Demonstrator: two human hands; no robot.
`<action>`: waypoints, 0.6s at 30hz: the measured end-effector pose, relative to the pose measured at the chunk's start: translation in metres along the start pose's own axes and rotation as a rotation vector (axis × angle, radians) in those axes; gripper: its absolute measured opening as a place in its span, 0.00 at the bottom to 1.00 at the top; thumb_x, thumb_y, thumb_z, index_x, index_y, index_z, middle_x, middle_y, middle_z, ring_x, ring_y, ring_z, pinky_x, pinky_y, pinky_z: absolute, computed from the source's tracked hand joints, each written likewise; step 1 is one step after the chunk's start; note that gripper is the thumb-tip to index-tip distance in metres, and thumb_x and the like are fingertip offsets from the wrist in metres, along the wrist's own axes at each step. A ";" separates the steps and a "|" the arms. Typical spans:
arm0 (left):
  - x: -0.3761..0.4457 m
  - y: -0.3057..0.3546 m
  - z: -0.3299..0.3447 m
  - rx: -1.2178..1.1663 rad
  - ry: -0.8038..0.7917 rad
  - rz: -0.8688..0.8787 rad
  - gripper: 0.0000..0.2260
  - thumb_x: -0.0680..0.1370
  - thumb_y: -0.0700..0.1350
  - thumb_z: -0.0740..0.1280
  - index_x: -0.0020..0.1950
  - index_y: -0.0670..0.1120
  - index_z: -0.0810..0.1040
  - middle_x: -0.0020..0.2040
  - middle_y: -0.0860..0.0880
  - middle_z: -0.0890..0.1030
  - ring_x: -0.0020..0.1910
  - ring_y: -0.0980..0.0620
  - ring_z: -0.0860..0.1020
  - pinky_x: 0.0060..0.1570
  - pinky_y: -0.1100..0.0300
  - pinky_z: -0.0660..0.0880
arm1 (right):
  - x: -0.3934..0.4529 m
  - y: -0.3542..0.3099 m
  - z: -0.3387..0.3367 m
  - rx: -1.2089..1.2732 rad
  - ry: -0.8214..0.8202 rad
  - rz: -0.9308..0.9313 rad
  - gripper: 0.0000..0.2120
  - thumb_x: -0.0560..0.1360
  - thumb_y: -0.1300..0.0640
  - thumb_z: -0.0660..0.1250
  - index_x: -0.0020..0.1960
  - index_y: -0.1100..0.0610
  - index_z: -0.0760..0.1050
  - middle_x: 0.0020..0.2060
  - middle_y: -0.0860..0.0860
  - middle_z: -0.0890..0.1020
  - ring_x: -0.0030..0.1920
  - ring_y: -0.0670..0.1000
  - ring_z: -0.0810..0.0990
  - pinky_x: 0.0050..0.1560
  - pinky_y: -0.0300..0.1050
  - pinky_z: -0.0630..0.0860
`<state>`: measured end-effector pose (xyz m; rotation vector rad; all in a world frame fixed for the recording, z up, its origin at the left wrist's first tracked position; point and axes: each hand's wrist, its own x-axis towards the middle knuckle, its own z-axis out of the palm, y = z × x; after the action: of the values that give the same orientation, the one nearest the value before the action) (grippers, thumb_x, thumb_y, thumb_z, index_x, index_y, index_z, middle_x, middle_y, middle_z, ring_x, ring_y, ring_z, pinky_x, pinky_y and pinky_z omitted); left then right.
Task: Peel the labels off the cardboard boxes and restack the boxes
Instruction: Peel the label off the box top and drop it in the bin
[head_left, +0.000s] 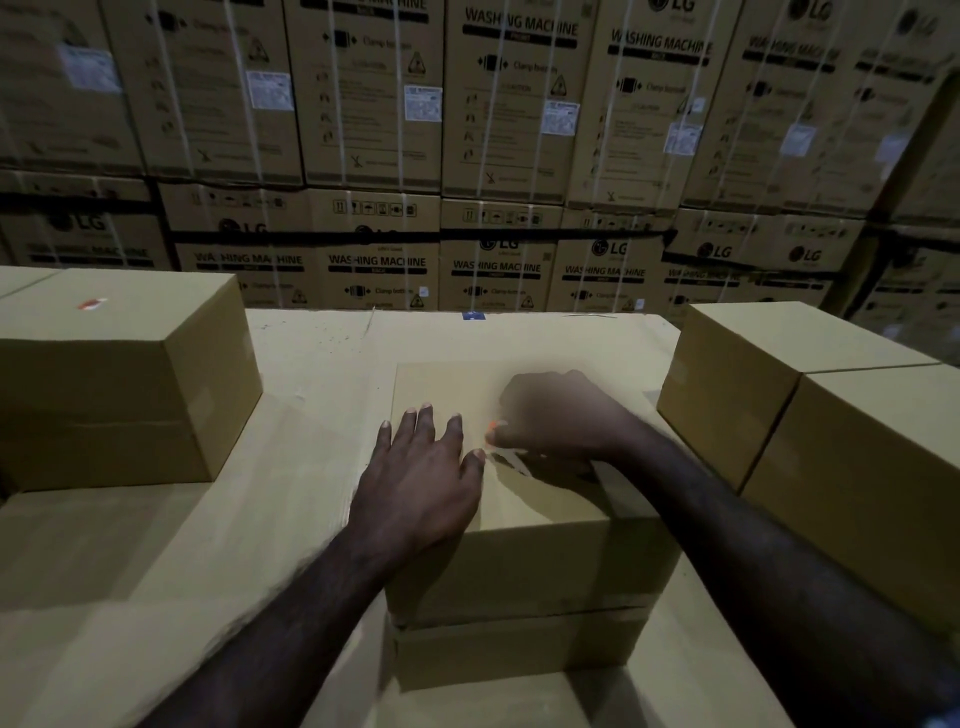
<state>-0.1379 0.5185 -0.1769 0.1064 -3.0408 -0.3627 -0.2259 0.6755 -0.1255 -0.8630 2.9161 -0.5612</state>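
Hands at work on a cardboard box (519, 566) standing on a broad cardboard surface (156, 571) in a dim warehouse. The left hand (421, 478) lies flat on the box top, fingers spread and released, gripping nothing. The right hand (556, 415), blurred, is curled with its fingertips pinched at a small orange-and-white label (491, 434) on the box top, just beside the left hand's index finger; whether the label is lifted cannot be told. Another box (114, 374) sits to the left, bearing a red-and-white label (92, 303) on its top. Two more boxes (810, 405) stand at right, touching each other. Behind, a wall of strapped washing machine cartons (498, 130) fills the background.
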 end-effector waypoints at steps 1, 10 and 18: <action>0.000 0.000 0.000 0.001 -0.001 -0.002 0.27 0.82 0.60 0.45 0.80 0.51 0.50 0.80 0.45 0.47 0.79 0.46 0.45 0.76 0.47 0.41 | 0.000 -0.001 0.001 -0.024 -0.012 0.004 0.29 0.70 0.38 0.71 0.65 0.51 0.73 0.61 0.53 0.79 0.56 0.52 0.78 0.55 0.50 0.79; -0.002 0.001 -0.001 0.003 0.003 -0.008 0.27 0.82 0.59 0.46 0.80 0.50 0.50 0.80 0.44 0.48 0.79 0.46 0.45 0.75 0.48 0.41 | 0.000 -0.004 0.005 -0.059 0.020 0.008 0.26 0.71 0.41 0.72 0.65 0.51 0.74 0.61 0.51 0.79 0.57 0.52 0.76 0.55 0.51 0.78; -0.001 0.001 -0.001 -0.001 0.007 -0.006 0.27 0.82 0.59 0.46 0.80 0.50 0.50 0.80 0.44 0.48 0.79 0.47 0.45 0.75 0.48 0.41 | -0.002 -0.004 0.011 -0.074 0.083 -0.007 0.17 0.76 0.46 0.67 0.62 0.52 0.77 0.59 0.51 0.80 0.56 0.51 0.77 0.49 0.43 0.74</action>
<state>-0.1368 0.5195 -0.1756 0.1173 -3.0338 -0.3636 -0.2204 0.6702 -0.1340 -0.8782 3.0276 -0.5049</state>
